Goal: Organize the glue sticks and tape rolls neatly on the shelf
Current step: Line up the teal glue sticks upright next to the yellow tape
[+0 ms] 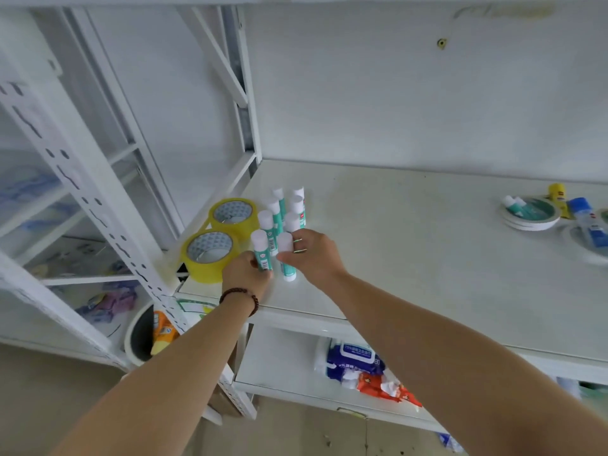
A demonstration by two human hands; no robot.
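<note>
Several teal glue sticks with white caps (285,205) stand upright in two rows on the white shelf (411,258), near its left end. My left hand (245,274) grips the front-left glue stick (260,250). My right hand (312,255) holds the front-right glue stick (285,258) by its cap end. Two yellow tape rolls (210,255) (233,213) lie flat just left of the rows. At the far right, white tape rolls (529,218) are stacked with teal glue sticks (516,205) lying on them.
A yellow glue stick (557,195) and a blue one (589,218) lie by the white rolls at the right. Packs of wipes (355,360) sit on the shelf below. A white perforated upright post (98,205) stands at the left.
</note>
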